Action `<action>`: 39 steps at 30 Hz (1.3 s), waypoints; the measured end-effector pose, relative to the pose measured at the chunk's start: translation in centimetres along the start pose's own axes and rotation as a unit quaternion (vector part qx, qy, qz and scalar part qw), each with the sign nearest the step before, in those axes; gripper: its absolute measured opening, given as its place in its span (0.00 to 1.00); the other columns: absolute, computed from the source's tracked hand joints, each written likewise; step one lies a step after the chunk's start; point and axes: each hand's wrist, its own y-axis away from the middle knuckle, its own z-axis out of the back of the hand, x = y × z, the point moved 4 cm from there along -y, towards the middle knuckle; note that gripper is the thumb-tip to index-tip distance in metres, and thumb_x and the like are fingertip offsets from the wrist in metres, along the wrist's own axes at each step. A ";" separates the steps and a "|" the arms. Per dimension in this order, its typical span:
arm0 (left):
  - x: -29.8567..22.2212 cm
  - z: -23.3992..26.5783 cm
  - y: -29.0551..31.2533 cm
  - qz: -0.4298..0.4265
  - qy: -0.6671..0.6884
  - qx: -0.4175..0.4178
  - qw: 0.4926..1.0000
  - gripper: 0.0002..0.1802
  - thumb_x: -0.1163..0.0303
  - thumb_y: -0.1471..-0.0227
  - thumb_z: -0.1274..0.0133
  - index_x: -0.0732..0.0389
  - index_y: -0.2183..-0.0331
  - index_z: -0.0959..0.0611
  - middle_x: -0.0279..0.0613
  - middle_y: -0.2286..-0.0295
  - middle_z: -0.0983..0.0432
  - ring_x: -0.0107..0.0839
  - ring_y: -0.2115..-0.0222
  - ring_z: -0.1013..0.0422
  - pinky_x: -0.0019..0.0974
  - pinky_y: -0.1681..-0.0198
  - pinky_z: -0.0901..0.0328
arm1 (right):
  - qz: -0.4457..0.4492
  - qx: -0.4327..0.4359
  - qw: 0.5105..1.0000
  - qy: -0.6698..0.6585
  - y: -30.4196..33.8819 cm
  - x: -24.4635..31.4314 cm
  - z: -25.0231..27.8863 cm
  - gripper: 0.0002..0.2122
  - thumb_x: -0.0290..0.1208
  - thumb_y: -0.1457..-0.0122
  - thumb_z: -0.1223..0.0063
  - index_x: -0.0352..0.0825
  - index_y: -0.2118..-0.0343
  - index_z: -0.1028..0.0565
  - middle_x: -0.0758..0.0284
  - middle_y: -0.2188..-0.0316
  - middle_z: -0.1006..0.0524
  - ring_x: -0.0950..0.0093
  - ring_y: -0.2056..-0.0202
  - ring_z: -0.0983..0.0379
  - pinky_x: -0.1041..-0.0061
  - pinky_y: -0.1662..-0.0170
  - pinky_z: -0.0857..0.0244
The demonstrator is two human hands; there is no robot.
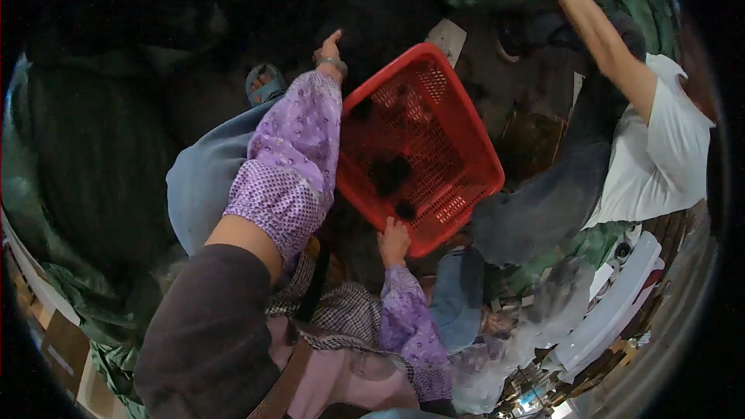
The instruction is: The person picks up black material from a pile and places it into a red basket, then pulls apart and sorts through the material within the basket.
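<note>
lengthwise, the red basket (458,124) slants upper left to lower right.

Right hand (394,242) has its fingers over the near rim of the perforated basket (466,101); basket runs ahead of them, clumps (389,174) inside just beyond the fingertips. Left hand's (330,52) fingers sit off the basket, past its left side, sandal (265,91) left of them and slightly nearer. Co-worker (671,147) is right of both hands' fingers, plastic bags (485,376) nearer and right of the right hand's.
</note>
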 end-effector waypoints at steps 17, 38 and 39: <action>-6.9 -5.6 7.2 0.025 -0.130 0.076 0.988 0.33 0.55 0.66 0.49 0.69 0.62 0.36 0.46 0.62 0.36 0.37 0.61 0.40 0.33 0.56 0.46 | 0.071 -0.162 0.928 -0.327 -4.6 -1.3 -0.9 0.18 0.35 0.60 0.49 0.35 0.65 0.34 0.57 0.68 0.32 0.62 0.67 0.36 0.69 0.65 0.42; 9.9 6.5 22.9 0.222 -0.010 0.265 0.938 0.14 0.64 0.60 0.52 0.57 0.67 0.28 0.37 0.67 0.32 0.34 0.64 0.38 0.39 0.59 0.43 | -0.206 0.067 0.378 -0.900 -7.7 1.7 0.5 0.35 0.57 0.59 0.59 0.40 0.51 0.50 0.60 0.55 0.44 0.66 0.56 0.45 0.66 0.54 0.51; 10.3 6.9 22.2 0.207 -0.024 0.262 0.942 0.14 0.64 0.60 0.52 0.57 0.67 0.28 0.37 0.67 0.32 0.34 0.64 0.38 0.39 0.59 0.43 | -0.173 0.067 0.382 -0.905 -7.5 2.1 0.8 0.35 0.57 0.59 0.59 0.39 0.51 0.50 0.61 0.54 0.44 0.67 0.54 0.47 0.67 0.53 0.52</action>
